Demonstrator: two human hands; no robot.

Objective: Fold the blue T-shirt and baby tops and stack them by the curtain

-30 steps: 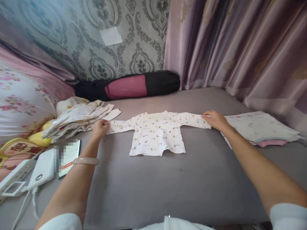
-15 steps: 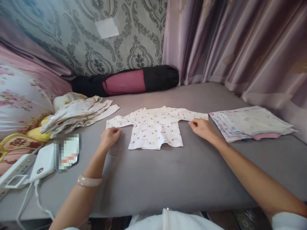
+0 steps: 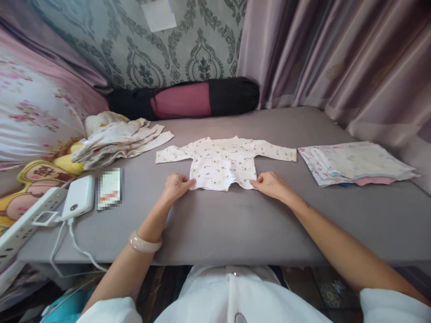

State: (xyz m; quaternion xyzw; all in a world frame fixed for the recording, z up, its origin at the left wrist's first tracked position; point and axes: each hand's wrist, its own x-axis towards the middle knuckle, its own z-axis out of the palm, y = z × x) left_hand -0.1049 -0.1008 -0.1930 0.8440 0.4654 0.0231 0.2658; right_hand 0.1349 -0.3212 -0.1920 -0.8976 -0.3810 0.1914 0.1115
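A small white baby shirt (image 3: 222, 163) with a scattered print lies spread on the grey sheet, both sleeves stretched out to the sides. My left hand (image 3: 177, 185) pinches its lower left hem corner between thumb and fingers. At the opposite lower corner, my right hand (image 3: 271, 185) grips the hem in the same way. The front hem bunches up slightly near the middle. A pale bangle (image 3: 145, 242) circles my left wrist.
Folded clothes (image 3: 360, 162) are stacked at the right. A looser heap of clothes (image 3: 117, 139) lies at the left, near a power bank (image 3: 79, 195), a blurred-out phone-like item (image 3: 110, 188) and a power strip (image 3: 30, 220). A black and maroon long bag (image 3: 183, 99) rests along the wall.
Both hands have moved inward from beside the sleeves to the shirt's bottom corners and now pinch the hem. The camera view has tilted down.
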